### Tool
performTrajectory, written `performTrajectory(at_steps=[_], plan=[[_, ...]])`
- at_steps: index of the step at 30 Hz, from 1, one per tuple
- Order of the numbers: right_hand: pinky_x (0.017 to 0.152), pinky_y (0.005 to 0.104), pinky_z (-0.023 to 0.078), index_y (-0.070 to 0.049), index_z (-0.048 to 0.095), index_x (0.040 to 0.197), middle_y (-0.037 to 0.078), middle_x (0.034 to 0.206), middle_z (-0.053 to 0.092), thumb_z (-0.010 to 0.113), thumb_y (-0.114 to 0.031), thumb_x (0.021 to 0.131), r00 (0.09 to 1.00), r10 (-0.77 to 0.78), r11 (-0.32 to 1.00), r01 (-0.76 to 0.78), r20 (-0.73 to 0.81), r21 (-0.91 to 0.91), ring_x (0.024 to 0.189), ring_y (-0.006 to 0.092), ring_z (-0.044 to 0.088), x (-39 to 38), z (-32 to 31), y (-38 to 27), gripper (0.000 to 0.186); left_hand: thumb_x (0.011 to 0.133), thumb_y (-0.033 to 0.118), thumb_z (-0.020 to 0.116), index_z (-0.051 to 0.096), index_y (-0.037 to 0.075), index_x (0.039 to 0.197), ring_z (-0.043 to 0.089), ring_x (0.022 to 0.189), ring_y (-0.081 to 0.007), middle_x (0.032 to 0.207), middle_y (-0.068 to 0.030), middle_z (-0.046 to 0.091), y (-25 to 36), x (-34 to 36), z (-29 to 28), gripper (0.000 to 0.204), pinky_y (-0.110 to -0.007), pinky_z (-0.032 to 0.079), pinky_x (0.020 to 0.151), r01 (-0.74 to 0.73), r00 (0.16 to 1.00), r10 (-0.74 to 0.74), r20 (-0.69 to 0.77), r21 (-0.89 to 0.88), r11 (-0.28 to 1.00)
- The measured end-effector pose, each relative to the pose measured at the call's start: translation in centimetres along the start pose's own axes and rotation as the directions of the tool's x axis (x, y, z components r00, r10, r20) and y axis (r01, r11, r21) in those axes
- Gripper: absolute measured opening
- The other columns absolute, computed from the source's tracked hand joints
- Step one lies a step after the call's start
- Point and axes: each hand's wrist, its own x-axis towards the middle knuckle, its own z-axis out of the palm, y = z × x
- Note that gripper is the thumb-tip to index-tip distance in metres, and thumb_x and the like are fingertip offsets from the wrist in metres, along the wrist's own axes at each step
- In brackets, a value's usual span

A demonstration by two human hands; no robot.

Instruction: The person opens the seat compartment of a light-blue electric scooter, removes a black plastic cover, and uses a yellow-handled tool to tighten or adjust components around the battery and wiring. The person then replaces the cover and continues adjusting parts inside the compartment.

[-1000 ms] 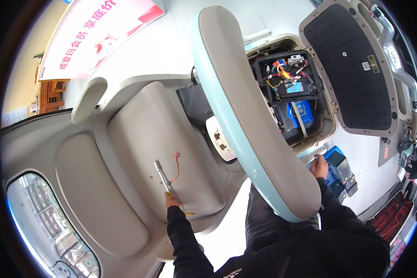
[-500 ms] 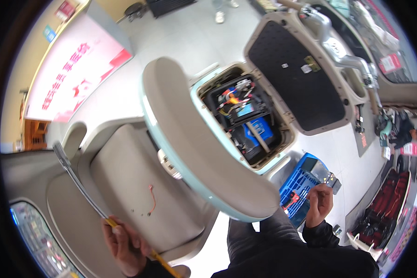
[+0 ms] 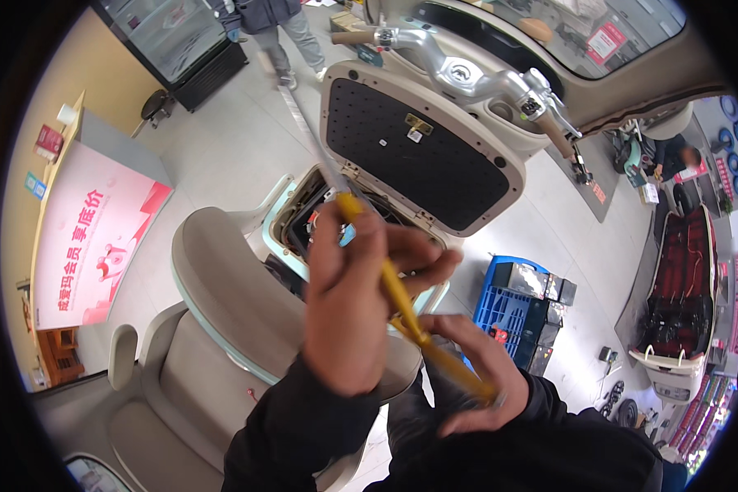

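Note:
A long tool with a yellow handle [image 3: 398, 297] and a thin silver shaft [image 3: 302, 123] slants up and away in front of me; its far end is blurred. My left hand [image 3: 348, 303] pinches the handle at its upper part, with the other fingers reaching past it. Lower down, my right hand [image 3: 488, 369] is curled around the handle's near end. Behind my left hand lies the open compartment [image 3: 277, 234] of a vehicle, largely covered by the hand. Its raised lid [image 3: 418, 156] has a black quilted lining. The curved beige seat [image 3: 221, 262] stands left of my hands.
A blue crate [image 3: 494, 287] with black batteries [image 3: 541, 316] sits on the floor at right. Silver handlebars [image 3: 459, 74] rise beyond the lid. A red wire [image 3: 252, 394] lies on the rear seat. Another person [image 3: 275, 33] stands at the far left, by a glass-door fridge [image 3: 168, 41].
My view has turned to the right. The yellow-handled tool has come from the far left to the middle, over the seat and compartment, and my right hand has joined my left on it.

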Motion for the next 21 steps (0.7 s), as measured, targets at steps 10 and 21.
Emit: performTrajectory(at_steps=[10,21], plan=[[0.058,0.0241,0.035,-0.004,0.042,0.162,-0.004,0.079,0.044,0.049,-0.023,0.115,0.667,0.642,0.742,-0.416,-0.378,0.526,0.063,0.0045,0.038,4.2,-2.4,12.8,0.051,0.107,0.034,0.057,0.073,0.005,0.112,0.074,0.094,-0.0434,0.098,-0.0222,0.076,-4.4,13.7,-9.6,0.034,-0.055,0.057,0.086,-0.054,0.983,-0.185,0.006,0.966,-0.253],[0.071,0.0506,0.053,0.005,0.076,0.106,0.027,0.08,0.071,0.061,-0.028,0.105,0.454,0.855,0.268,-0.801,-0.251,-0.535,0.074,0.043,0.07,-2.1,-6.1,32.5,0.036,0.105,0.034,0.062,0.068,0.002,0.116,0.076,0.073,-0.0284,0.08,-0.0165,0.074,2.1,17.5,-27.0,0.035,-0.037,0.058,0.071,0.312,0.852,0.419,-0.312,0.947,0.07]])
